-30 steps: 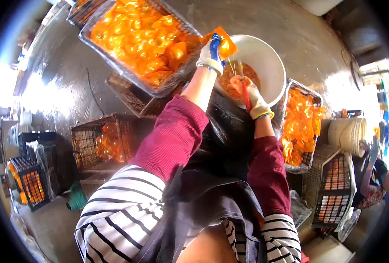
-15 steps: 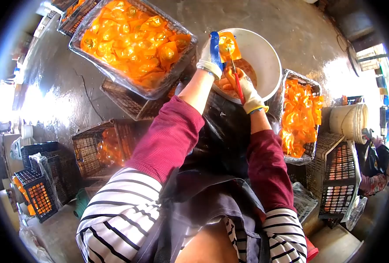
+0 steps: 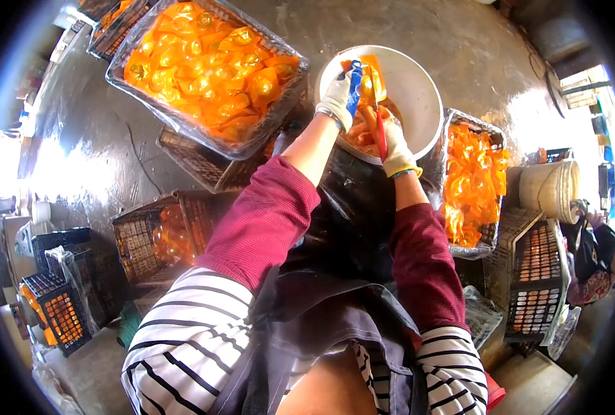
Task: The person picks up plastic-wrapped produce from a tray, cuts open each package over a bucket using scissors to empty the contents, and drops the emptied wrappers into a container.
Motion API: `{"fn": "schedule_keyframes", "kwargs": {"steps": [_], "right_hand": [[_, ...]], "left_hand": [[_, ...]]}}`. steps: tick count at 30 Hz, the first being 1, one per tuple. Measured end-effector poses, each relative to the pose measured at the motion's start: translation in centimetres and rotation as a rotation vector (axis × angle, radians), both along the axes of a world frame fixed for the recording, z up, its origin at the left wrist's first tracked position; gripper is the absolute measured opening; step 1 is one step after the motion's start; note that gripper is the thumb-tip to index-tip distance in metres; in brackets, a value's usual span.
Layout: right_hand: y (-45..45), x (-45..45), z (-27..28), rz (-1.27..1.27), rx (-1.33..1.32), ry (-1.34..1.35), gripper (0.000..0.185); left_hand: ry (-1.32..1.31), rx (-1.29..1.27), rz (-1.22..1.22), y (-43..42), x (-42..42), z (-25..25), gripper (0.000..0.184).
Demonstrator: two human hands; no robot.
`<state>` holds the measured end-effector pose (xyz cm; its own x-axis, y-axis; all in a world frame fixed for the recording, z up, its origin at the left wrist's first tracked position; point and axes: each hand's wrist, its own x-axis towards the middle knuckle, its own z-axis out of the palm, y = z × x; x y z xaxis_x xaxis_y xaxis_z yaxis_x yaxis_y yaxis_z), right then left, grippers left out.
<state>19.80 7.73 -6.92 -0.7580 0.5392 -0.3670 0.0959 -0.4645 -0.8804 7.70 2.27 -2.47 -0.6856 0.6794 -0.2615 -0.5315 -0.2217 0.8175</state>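
My left hand [image 3: 338, 102], in a white glove with blue on it, is closed on an orange plastic packet [image 3: 372, 75] over the white bucket [image 3: 423, 93]. In my right hand [image 3: 396, 146], also gloved, are red-handled scissors [image 3: 381, 135], pointing up at the packet's lower part. Whether the blades touch or cut the packet I cannot tell. Orange-brown contents lie in the bottom of the bucket, partly hidden by my hands.
A plastic-lined crate [image 3: 295, 76] full of orange packets stands at upper left. Another lined crate [image 3: 489, 250] with orange packets is right of the bucket. Dark crates [image 3: 136, 243] lie at left, more [image 3: 536, 280] at right, near a cream bucket [image 3: 548, 188].
The packet has turned from face-on to nearly edge-on, and my left hand has tilted and shifted slightly down. The scissors have become more upright in my right hand.
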Motion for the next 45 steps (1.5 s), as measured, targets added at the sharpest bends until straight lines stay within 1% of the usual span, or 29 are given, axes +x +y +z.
{"fn": "schedule_keyframes", "kwargs": {"steps": [2, 4, 6, 7, 8, 11, 14, 16, 17, 20, 21, 22, 24, 25, 26, 27, 29, 30, 31, 32, 34, 35, 36, 38, 39, 40, 42, 43, 45], "right_hand": [[-0.1, 0.4, 0.9, 0.021, 0.074, -0.138, 0.028], [-1.6, 0.5, 5.4, -0.002, 0.439, -0.311, 0.027], [-1.9, 0.6, 7.0, -0.016, 0.290, -0.302, 0.022], [-1.6, 0.6, 6.1, 0.007, 0.343, -0.296, 0.023], [-0.9, 0.6, 4.4, 0.030, 0.395, -0.289, 0.023], [0.1, 1.1, 3.7, 0.083, 0.503, -0.244, 0.031], [0.6, 1.6, 4.2, 0.087, 0.187, -0.145, 0.033], [1.1, 1.4, 4.1, 0.084, 0.005, -0.101, 0.032], [1.1, 1.3, 3.7, 0.144, 0.160, -0.146, 0.025], [0.6, 1.0, 1.7, 0.032, 0.110, -0.010, 0.026], [-0.5, 1.7, 5.6, 0.055, -0.140, -0.089, 0.030], [-0.5, 1.8, 5.1, 0.045, -0.148, -0.043, 0.031], [0.0, 1.7, 3.3, 0.048, -0.161, 0.055, 0.033], [0.2, 1.4, 2.7, 0.062, -0.239, 0.062, 0.036], [-0.5, 1.4, 5.3, 0.079, -0.300, 0.042, 0.037], [-0.7, 1.4, 4.9, 0.049, -0.207, 0.116, 0.039], [-0.5, 1.6, 4.5, -0.057, -0.149, 0.189, 0.041], [-0.2, 1.8, 4.8, -0.131, -0.178, 0.187, 0.042], [0.8, 2.1, 4.9, 0.011, -0.372, 0.322, 0.043], [-0.5, 2.2, 8.6, -0.129, -0.289, 0.168, 0.044], [0.5, 2.2, 6.8, -0.263, -0.241, 0.297, 0.045], [0.5, 2.4, 7.2, -0.305, -0.136, 0.308, 0.045], [1.0, 2.4, 7.2, -0.369, -0.114, 0.315, 0.046], [3.0, 3.3, 6.6, -0.462, -0.087, 0.319, 0.050], [5.7, 5.1, 4.7, -0.277, -0.135, 0.631, 0.055], [9.2, 7.4, 1.7, -0.080, -0.188, 0.953, 0.060], [9.5, 7.3, 1.1, 0.176, -0.252, 1.300, 0.066], [9.1, 6.8, 1.0, 0.230, -0.260, 1.322, 0.067], [6.5, 5.8, 3.4, -0.009, -0.272, 1.105, 0.065]], "left_hand": [[0.138, -0.059, -0.001, 0.1, 0.4, -0.7, 0.039], [0.255, -0.162, -0.013, 0.1, 0.0, -2.0, 0.039], [0.346, -0.307, -0.042, -0.1, -0.8, -1.6, 0.040], [0.230, -0.101, 0.021, 0.0, -0.3, -1.6, 0.040], [0.176, -0.106, 0.014, -0.1, -0.4, -1.7, 0.040], [0.039, -0.107, 0.040, -0.1, -0.9, -1.7, 0.040], [-0.135, -0.017, -0.024, 0.1, -0.8, -1.1, 0.037], [-0.222, 0.049, -0.077, 0.2, -0.4, -0.5, 0.031], [-0.265, 0.085, -0.105, 0.3, 0.0, 0.0, 0.028], [0.027, -0.236, -0.138, 0.8, 1.3, 2.2, 0.038], [0.305, -0.315, -0.202, 1.0, 1.7, 2.0, 0.052], [0.539, -0.344, -0.227, 1.6, 1.3, 0.4, 0.057], [0.725, -0.501, -0.302, 1.1, 0.8, 1.2, 0.064], [0.915, -0.469, -0.235, 0.3, 0.6, 1.9, 0.069], [1.296, -0.473, -0.047, -1.0, 0.3, 3.4, 0.072], [1.133, -0.499, -0.086, -2.1, -1.1, 4.0, 0.074], [1.017, -0.679, -0.079, -4.2, -5.2, 4.0, 0.076], [1.225, -0.791, 0.018, -5.5, -7.1, 3.9, 0.083], [1.202, -0.997, -0.029, -6.7, -8.5, 3.6, 0.086], [1.168, -1.200, -0.083, -7.9, -9.5, 3.6, 0.089], [1.165, -1.435, -0.224, -9.2, -13.1, -1.7, 0.091], [1.141, -1.554, -0.281, -9.8, -13.2, -2.6, 0.089], [1.130, -1.535, -0.257, -10.5, -13.6, -4.3, 0.091], [1.000, -1.319, -0.224, -10.6, -15.7, -5.9, 0.088], [0.824, -0.979, -0.097, -11.4, -17.6, -7.8, 0.082], [0.884, -0.977, -0.051, -11.6, -17.0, -7.2, 0.077], [0.947, -1.180, -0.186, -11.3, -17.2, -8.7, 0.075], [1.027, -1.187, -0.203, -11.5, -17.4, -9.7, 0.065], [0.785, -1.143, -0.127, -11.1, -16.7, -7.6, 0.059]]}}
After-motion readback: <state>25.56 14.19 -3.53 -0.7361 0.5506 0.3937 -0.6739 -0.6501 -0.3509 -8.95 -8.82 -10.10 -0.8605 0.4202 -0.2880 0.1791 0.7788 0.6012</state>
